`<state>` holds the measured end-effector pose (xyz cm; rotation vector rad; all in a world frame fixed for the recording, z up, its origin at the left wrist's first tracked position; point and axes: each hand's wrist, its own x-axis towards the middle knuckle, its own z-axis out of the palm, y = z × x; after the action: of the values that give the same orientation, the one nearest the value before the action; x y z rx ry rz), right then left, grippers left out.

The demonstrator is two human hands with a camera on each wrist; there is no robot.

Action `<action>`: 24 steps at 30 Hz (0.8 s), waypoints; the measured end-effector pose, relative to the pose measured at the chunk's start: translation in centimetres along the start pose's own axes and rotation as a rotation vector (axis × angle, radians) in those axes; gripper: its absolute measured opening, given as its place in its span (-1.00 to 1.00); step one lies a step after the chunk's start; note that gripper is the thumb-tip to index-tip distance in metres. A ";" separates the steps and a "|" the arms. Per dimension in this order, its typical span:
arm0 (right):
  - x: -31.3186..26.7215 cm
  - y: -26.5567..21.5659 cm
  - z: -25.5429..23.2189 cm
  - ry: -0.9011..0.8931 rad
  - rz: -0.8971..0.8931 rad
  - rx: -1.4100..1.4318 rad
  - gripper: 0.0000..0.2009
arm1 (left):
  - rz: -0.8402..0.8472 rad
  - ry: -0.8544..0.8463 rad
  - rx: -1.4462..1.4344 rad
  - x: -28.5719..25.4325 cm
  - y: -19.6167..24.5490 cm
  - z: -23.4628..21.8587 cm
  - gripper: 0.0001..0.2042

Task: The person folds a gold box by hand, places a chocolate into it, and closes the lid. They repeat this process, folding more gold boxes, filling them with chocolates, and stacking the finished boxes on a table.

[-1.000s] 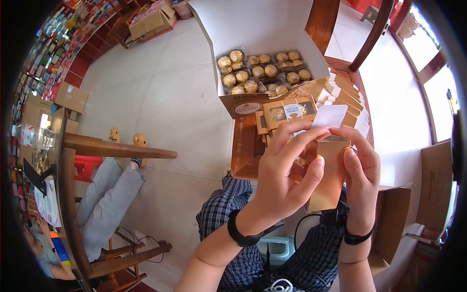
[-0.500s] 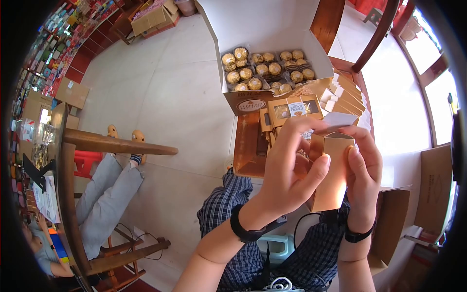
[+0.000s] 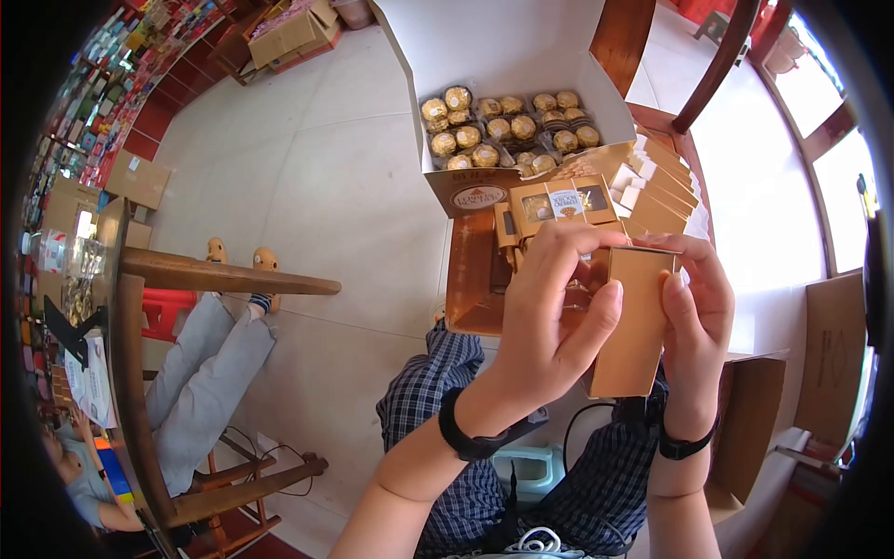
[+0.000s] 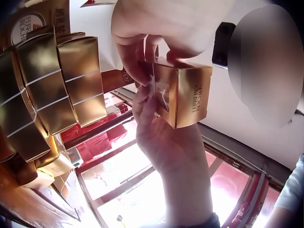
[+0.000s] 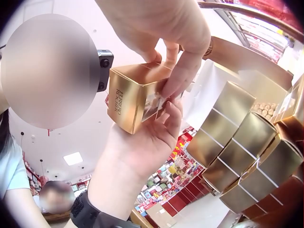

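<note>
Both hands hold a small gold chocolate box (image 3: 633,326) upright over the lap. My left hand (image 3: 549,317) grips its left side, thumb on the near face and fingers behind. On the other side, my right hand (image 3: 697,307) holds it with the thumb on the near right edge, fingertips at the top far edge. The left wrist view shows the box (image 4: 190,95) with lettering on one end and a clear window under the fingers. In the right wrist view, fingers of both hands meet at the windowed face of the box (image 5: 126,99).
Ahead stands an open carton (image 3: 480,200) of gold-wrapped chocolates (image 3: 521,129) on a wooden chair (image 3: 470,307). Filled gold boxes (image 3: 563,200) with windows are stacked before it, flat unfolded boxes (image 3: 661,186) fan out to the right. Another person's legs (image 3: 200,373) are at left.
The pale flap standing at the box's top has folded down between the fingers, and the top now looks closed. The box has tilted so its near face shows more squarely.
</note>
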<state>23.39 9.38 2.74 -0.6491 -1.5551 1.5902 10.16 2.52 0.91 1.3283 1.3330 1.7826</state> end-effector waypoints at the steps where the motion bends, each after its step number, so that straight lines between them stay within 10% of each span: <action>1: 0.0 0.0 -0.1 0.001 0.001 0.000 -0.77 | -0.001 -0.001 0.000 0.0 0.0 0.0 -0.75; 24: 0.2 0.1 -0.2 -0.028 0.016 -0.012 -0.78 | -0.028 0.027 0.021 0.0 -0.4 0.2 -0.76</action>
<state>23.43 9.71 2.68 -0.6498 -1.5849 1.6094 10.29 2.74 0.51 1.2948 1.3819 1.7787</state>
